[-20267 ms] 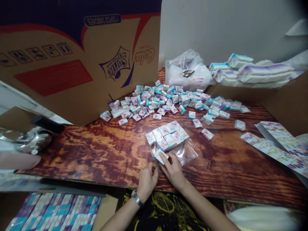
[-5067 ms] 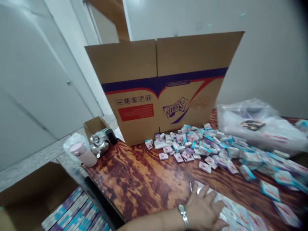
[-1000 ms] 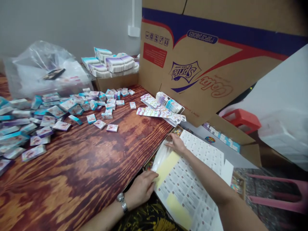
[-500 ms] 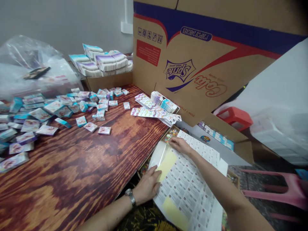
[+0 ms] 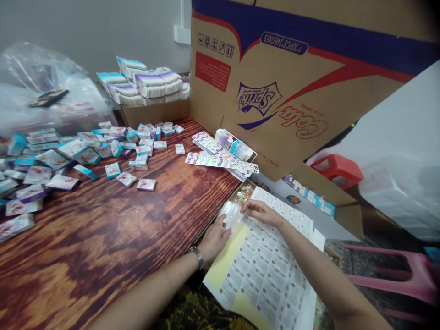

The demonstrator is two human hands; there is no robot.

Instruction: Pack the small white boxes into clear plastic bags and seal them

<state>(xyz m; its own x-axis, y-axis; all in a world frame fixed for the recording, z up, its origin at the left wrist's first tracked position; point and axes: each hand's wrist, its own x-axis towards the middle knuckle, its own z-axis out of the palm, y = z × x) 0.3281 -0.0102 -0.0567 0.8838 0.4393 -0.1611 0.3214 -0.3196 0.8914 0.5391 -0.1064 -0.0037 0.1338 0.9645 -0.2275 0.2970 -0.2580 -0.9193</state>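
Moved since the earlier frame: our left hand point(image 5: 215, 241) and right hand point(image 5: 261, 213), drawn together. We list: counter point(image 5: 103, 238); sticker sheet point(image 5: 264, 261) at its 4 o'clock; clear plastic sleeve point(image 5: 231, 215), pinched in our curled right hand, the half-closed left against it.

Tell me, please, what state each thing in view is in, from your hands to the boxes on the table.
Left hand: fingers curled, beside the clear plastic film.
Right hand: fingers pinching the clear plastic film.
Sticker sheet: lying flat, printed side up.
Small boxes: loose, scattered on the wooden table.
Cardboard carton panel: standing on edge.
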